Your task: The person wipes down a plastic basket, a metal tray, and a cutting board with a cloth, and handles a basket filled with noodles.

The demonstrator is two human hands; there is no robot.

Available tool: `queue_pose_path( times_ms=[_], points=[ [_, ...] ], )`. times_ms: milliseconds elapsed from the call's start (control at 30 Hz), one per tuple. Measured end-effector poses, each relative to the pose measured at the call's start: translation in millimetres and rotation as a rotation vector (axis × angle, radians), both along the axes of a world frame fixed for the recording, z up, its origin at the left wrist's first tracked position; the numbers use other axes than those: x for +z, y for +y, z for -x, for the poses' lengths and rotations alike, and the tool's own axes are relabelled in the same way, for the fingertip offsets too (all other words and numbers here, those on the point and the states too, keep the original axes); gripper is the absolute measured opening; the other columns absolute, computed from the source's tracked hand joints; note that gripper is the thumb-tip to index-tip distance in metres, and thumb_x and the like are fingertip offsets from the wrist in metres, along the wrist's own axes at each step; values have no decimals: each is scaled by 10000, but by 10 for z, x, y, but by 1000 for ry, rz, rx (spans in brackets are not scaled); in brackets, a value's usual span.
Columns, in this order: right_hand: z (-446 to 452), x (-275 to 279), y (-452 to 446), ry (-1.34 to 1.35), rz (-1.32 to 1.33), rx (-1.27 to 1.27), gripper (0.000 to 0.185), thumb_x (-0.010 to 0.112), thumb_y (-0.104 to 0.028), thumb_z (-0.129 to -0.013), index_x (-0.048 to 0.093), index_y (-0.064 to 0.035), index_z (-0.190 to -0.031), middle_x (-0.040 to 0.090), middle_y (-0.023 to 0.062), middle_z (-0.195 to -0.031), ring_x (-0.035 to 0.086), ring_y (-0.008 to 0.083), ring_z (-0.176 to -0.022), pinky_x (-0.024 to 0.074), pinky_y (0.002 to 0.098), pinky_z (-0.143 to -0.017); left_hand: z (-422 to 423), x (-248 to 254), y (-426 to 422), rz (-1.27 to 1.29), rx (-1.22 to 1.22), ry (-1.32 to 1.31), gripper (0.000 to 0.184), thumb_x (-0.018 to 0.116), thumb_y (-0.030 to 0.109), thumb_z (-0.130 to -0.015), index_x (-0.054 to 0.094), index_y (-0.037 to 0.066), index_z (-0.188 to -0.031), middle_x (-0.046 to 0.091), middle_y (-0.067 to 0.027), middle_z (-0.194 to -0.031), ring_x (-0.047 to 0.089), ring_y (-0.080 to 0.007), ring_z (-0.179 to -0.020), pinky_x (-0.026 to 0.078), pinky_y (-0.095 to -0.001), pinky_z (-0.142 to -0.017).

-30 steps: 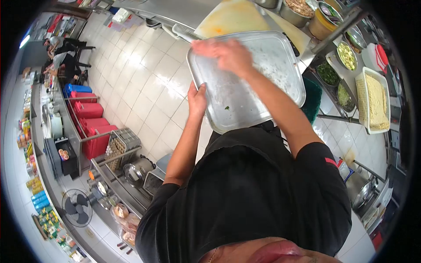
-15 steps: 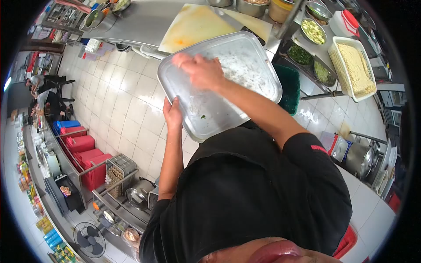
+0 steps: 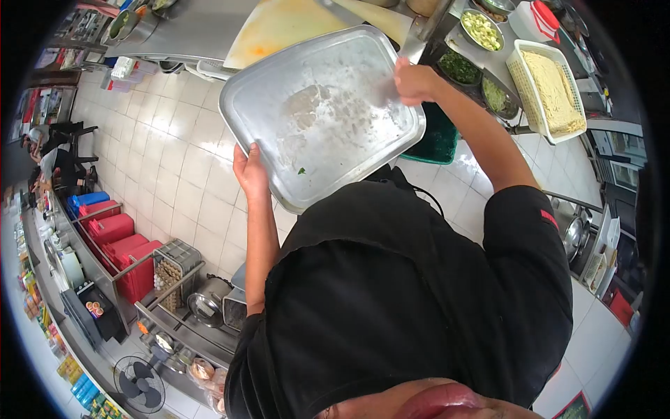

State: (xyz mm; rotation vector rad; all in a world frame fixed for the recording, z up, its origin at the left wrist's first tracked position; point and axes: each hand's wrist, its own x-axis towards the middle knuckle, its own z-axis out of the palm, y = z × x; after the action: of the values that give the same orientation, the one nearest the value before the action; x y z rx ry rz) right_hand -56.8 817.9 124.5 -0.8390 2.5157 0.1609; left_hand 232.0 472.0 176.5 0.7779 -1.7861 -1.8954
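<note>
A large metal tray (image 3: 258,105) is tilted in front of my body, with wet smears and a small green leaf bit (image 3: 301,171) on its surface. My left hand (image 3: 252,171) grips the tray's lower left edge, thumb on top and fingers underneath. My right hand (image 3: 417,82) is at the right side of the tray, its fingers curled in. A grey blur lies beside those fingers; whether it is something held or a reflection I cannot make out.
Behind the tray are a cutting board (image 3: 269,31) and a knife (image 3: 343,12) on the steel counter. To the right stand a bowl of chopped pieces (image 3: 481,30), trays of greens (image 3: 458,68) and a basket of noodles (image 3: 551,94). A green bin (image 3: 436,143) is below the tray's right side.
My right hand has swept from the tray's left part to its right edge. The tray has shifted a little left and up in view, still held by my left hand.
</note>
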Motion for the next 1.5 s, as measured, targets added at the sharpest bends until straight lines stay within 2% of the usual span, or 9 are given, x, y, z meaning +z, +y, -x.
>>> queue_pose_path(
  times_ms=[133, 300, 400, 533, 700, 900, 1000, 1333, 1500],
  points=[
    [-579, 332, 270, -271, -204, -48, 367, 603, -191, -749, 641, 7, -1056, 688, 182, -826, 698, 325, -792, 541, 432, -668, 14, -16, -5, 7, -8, -3, 297, 488, 36, -986, 556, -26, -1268, 638, -81, -1123, 574, -152, -1001, 443, -291, -913],
    [-782, 882, 768, -238, -417, 131, 209, 608, -172, -748, 631, 7, -641, 668, 149, -675, 670, 303, -665, 523, 414, -593, 61, 62, 117, -50, 66, 43, 300, 511, 64, -985, 551, -29, -1268, 640, -87, -1113, 591, -163, -964, 469, -298, -870],
    [-601, 1244, 944, -489, -9, -358, 201, 603, -184, -713, 644, 9, -676, 584, 128, -541, 581, 254, -488, 471, 392, -473, 133, 47, 16, -10, 108, -8, 320, 542, 135, -985, 556, -24, -1263, 645, -80, -1091, 600, -161, -906, 490, -305, -804],
    [-538, 1251, 368, -507, 902, -165, 215, 584, -205, -803, 697, -44, -890, 569, 61, -538, 492, 153, -393, 418, 341, -405, 261, 170, -62, 42, 87, -51, 362, 537, 202, -1001, 550, -16, -1290, 624, -103, -1193, 575, -178, -1023, 449, -322, -920],
    [-775, 1489, -1253, -56, 1307, 488, 305, 572, -170, -846, 681, -73, -1114, 652, 49, -1119, 641, 202, -915, 526, 365, -767, 313, 250, -5, -54, 2, 55, 368, 488, 210, -1036, 498, -28, -1317, 629, -101, -1146, 580, -162, -1008, 466, -313, -891],
    [-1008, 984, -2829, 157, 1173, -35, 456, 519, -90, -806, 622, -154, -1245, 624, 6, -1206, 548, 243, -1176, 472, 354, -946, 308, 288, 49, -36, 57, 93, 327, 462, 227, -1047, 573, -32, -1212, 639, -78, -1093, 584, -149, -980, 471, -303, -869],
    [-1266, 868, -2941, 150, 770, 536, 475, 535, -131, -849, 583, -200, -1316, 597, 41, -1230, 542, 289, -1127, 468, 425, -938, 257, 157, -35, -132, 52, 95, 310, 448, 223, -1051, 608, -18, -1162, 647, -57, -1039, 585, -128, -927, 475, -287, -828],
    [-2292, 794, -1879, -378, 400, 519, 465, 531, -84, -813, 677, -262, -1217, 574, 108, -1093, 525, 336, -1111, 335, 494, -1028, 91, -311, -123, -116, 176, 74, 290, 443, 232, -1045, 591, -7, -1117, 645, -76, -985, 589, -163, -859, 489, -325, -773],
    [-1991, 962, -1551, -423, 72, 487, 368, 581, -183, -755, 710, -201, -1099, 611, 155, -768, 627, 325, -695, 508, 378, -764, 196, -272, -56, -34, 91, 56, 316, 408, 221, -1057, 566, -18, -1190, 641, -88, -1052, 573, -158, -935, 463, -317, -852]
  ],
)
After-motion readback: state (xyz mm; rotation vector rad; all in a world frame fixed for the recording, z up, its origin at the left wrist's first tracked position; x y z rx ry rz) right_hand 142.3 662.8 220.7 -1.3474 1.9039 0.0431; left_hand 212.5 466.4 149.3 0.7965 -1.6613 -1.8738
